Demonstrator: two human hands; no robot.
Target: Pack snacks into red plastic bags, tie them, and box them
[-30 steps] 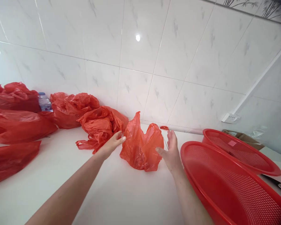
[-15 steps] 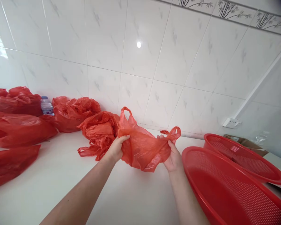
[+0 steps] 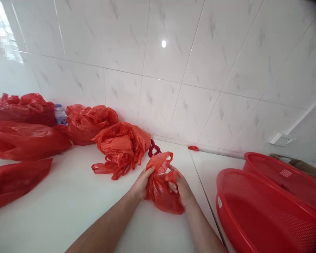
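A small red plastic bag (image 3: 162, 189) rests on the white counter (image 3: 68, 207) between both my hands. My left hand (image 3: 141, 183) grips its left side near the top, fingers closed into the plastic. My right hand (image 3: 181, 188) pinches the right side, with the bag's handles bunched together above my fingers. Just behind lies a crumpled heap of red bags (image 3: 121, 146).
More red bags lie along the wall at the left (image 3: 26, 140), with a small water bottle (image 3: 60, 115) among them. Two red mesh baskets (image 3: 265, 211) stand at the right. A wall socket (image 3: 280, 139) sits on the tiled wall.
My hands first took hold of the bag by its two handles and lifted it wide open. They have now come together, bunching the handles, and the bag sits lower on the counter.
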